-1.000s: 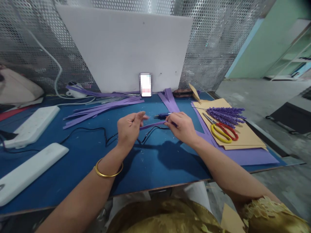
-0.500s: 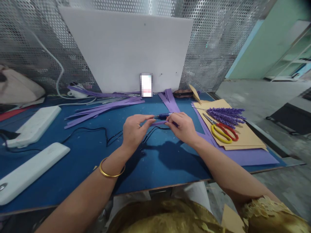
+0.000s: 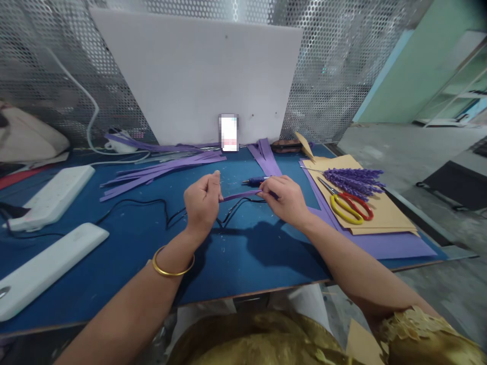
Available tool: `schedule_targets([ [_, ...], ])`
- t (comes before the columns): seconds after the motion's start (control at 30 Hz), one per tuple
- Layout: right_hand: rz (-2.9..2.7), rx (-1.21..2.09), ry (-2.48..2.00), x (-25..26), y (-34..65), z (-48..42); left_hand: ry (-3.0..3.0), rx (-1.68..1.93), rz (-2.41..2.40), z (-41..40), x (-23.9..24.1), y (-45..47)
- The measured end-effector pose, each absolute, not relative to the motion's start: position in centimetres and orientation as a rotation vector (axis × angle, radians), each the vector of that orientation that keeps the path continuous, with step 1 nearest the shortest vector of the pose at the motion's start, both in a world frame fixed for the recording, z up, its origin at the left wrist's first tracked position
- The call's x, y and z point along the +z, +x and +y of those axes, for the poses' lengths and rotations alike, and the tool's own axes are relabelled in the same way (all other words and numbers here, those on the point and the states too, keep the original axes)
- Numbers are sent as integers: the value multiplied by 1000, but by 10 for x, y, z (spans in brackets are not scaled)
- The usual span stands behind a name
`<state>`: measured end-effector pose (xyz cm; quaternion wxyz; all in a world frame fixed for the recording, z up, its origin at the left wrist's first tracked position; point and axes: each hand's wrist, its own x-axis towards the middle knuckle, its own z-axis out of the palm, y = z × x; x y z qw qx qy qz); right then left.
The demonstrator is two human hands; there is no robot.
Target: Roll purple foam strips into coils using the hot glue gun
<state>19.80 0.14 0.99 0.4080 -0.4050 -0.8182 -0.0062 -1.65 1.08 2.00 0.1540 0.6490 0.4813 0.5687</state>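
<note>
No readable text, labels, brands or numbers. Phone (image 3: 229,133) screen is pixelated, a pink patch low on it, no words legible. Any print on the blue tool (image 3: 254,181) or scissors (image 3: 346,202) too small to tell. Same for the white power strip (image 3: 57,195). Purple strip (image 3: 241,194): no lettering legible.

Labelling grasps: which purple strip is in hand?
The narrow strip spanning from the left hand to the right hand; the other purple strips lie farther back, unheld.
</note>
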Motion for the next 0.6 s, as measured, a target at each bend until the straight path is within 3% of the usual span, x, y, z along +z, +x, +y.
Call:
schedule_targets([
  [0.33, -2071, -83, -959, 8, 196, 2, 2332, 1161, 1393, 5, 14, -8],
  [0.6, -2112, -85, -904, 5, 192, 0, 2222, 1142, 1339, 4, 10, -6],
])
